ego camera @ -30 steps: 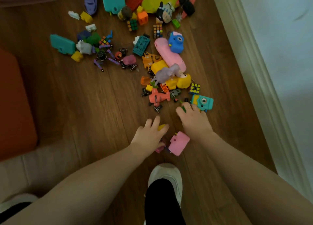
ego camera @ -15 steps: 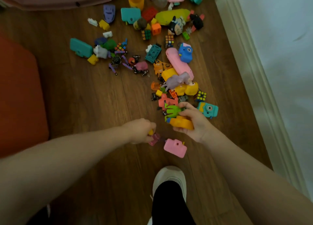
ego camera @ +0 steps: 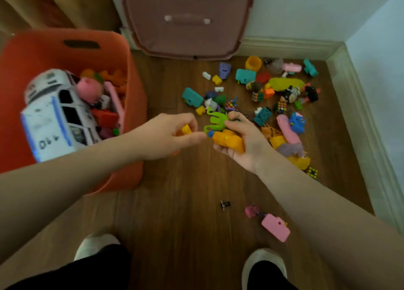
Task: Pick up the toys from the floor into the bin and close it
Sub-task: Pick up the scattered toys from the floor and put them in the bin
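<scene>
Now I have toys in both hands above the floor: my right hand (ego camera: pixel 244 141) grips an orange toy (ego camera: pixel 229 140) with a green figure (ego camera: pixel 216 121) pinned above it, and my left hand (ego camera: pixel 168 134) pinches a small yellow block (ego camera: pixel 186 129). I judge this the carry step; next both loads must swing left over the orange bin (ego camera: pixel 65 47), open and part-filled around a white toy bus (ego camera: pixel 54 114), and drop in. Many toys lie scattered on the wooden floor (ego camera: pixel 185 224), a pink toy camera (ego camera: pixel 276 227) near my feet. A dusty-pink lid (ego camera: pixel 185 18) leans against the wall in the corner.

White toy police car (ego camera: pixel 54 117) in bin: "110" on side.
</scene>
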`<state>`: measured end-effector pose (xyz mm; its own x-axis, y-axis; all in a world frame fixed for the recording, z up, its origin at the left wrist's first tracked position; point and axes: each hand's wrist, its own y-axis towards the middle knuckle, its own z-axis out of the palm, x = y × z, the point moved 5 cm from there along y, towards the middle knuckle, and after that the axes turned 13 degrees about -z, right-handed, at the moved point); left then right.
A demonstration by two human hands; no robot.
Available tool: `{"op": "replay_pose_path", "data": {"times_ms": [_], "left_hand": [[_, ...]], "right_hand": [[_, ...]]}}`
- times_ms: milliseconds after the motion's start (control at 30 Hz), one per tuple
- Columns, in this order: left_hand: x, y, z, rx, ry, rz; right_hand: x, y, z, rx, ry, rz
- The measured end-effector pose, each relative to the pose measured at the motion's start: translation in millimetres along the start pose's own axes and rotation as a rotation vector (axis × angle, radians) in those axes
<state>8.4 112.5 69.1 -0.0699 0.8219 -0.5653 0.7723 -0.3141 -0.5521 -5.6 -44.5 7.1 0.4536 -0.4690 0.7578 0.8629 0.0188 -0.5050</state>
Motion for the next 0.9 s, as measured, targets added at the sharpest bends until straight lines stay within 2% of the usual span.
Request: {"op": "replay_pose_path", "data": {"times_ms": [67, 167, 233, 300, 367, 467, 533, 567, 633, 700, 767, 900], "left_hand": [[23.5, -17.3, -32.8, -0.183, -0.025, 0.047], [49.7, -35.6, -71.2, -0.356, -0.024, 0.102], [76.1, -44.7, -96.9, -0.455, -0.076, 0.074], [112.6, -52.8, -120.7, -0.549, -0.142, -0.026], [142.5, -51.9, -135.8, -0.607, -0.212, -0.112], [163.1, -38.7, -152.3, -0.685, -0.217, -0.126], [171.9, -25.2, -163.4, -0.698, -0.211, -0.127], [170.2, -18.5, -165.8, -0.694, -0.199, -0.124], [169.1, -4.9, -171.4, -0.675, -0.178, -0.11], [165.6, 6.1, -173.0, -0.656, -0.164, -0.101], [163.3, 17.7, -172.6, -0.652, -0.158, -0.102], [161.2, 50.1, -160.1, -0.56, -0.033, -0.159]], "right_hand": [[-2.2, 10.7, 50.6, -0.034, -0.049, -0.067], [-0.1, 22.9, 120.2, 0.028, -0.108, -0.176], [2.9, 28.8, 164.4, 0.122, -0.184, -0.272], [0.1, 37.4, 206.7, 0.202, -0.338, -0.35], [-3.8, 50.7, 235.8, 0.215, -0.578, -0.462], [-3.8, 69.8, 265.0, 0.242, -0.951, -0.724], [-6.0, 85.5, 279.5, 0.347, -1.368, -0.95], [-9.8, 94.3, 278.6, 0.433, -1.617, -1.001], [-24.1, 114.2, 271.1, 0.632, -2.02, -0.87], [-37.8, 120.7, 257.2, 0.772, -2.231, -0.682], [-40.8, 117.0, 251.0, 0.775, -2.253, -0.725], [-25.5, 106.7, 239.8, 0.515, -1.918, -0.883]]}}
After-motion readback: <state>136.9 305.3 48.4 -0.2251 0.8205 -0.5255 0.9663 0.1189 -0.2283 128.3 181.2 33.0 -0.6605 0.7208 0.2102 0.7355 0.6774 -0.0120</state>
